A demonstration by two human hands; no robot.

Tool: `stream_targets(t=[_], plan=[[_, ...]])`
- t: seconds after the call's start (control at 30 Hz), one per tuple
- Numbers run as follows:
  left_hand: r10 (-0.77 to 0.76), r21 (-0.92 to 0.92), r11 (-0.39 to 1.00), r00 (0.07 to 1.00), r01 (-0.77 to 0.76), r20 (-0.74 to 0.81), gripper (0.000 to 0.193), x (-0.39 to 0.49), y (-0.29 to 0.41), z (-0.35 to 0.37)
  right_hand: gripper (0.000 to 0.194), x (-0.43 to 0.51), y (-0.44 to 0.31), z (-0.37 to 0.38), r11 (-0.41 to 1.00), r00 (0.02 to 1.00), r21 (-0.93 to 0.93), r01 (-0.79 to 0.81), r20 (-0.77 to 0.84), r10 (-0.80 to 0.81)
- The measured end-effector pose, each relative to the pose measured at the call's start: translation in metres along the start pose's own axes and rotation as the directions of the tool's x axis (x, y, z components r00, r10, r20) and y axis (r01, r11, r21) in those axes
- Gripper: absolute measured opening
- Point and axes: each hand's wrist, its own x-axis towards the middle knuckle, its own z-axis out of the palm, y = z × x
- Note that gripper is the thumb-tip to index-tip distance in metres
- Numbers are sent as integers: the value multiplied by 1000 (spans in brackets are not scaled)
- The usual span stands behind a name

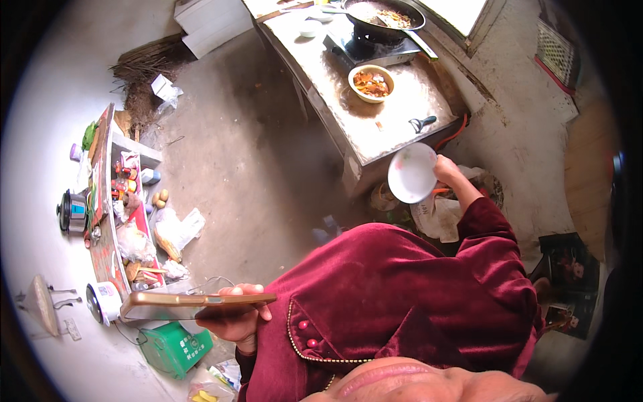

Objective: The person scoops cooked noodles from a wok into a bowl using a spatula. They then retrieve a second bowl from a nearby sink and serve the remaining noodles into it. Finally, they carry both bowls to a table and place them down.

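My left hand holds a smartphone with a gold-coloured edge, seen almost edge-on in front of my dark red velvet jacket. At the right, my right hand grips the rim of a white bowl with faint pink marks. This bowl is tilted, its round face towards the camera, and appears just off the near corner of a worktable. On that table a cream bowl holds cooked, reddish-brown food. Between it and the near edge lies a dark-handled peeler.
A frying pan with food and a spatula sits on a portable stove on the table. Bags lie below my right arm. Leftward are a loaded shelf, potatoes, a rice cooker and a green bin.
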Motion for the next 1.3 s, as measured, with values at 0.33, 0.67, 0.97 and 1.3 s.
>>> stream_targets(t=[0.33,0.67,0.97,1.3], plan=[[-168,-69,983,984,172,61,87,157,20,-74,25,78,-95,131,347,978,921,-175,123,167],[-335,-15,938,914,348,227,83,314,86,-170,29,165,-244,146,222,995,975,-14,-8,100],[-341,118,932,939,344,-47,63,388,88,-202,49,249,-291,105,349,977,918,188,-137,-165],[-333,72,935,929,348,-162,65,471,44,-175,35,296,-286,51,872,954,418,254,42,-298]])
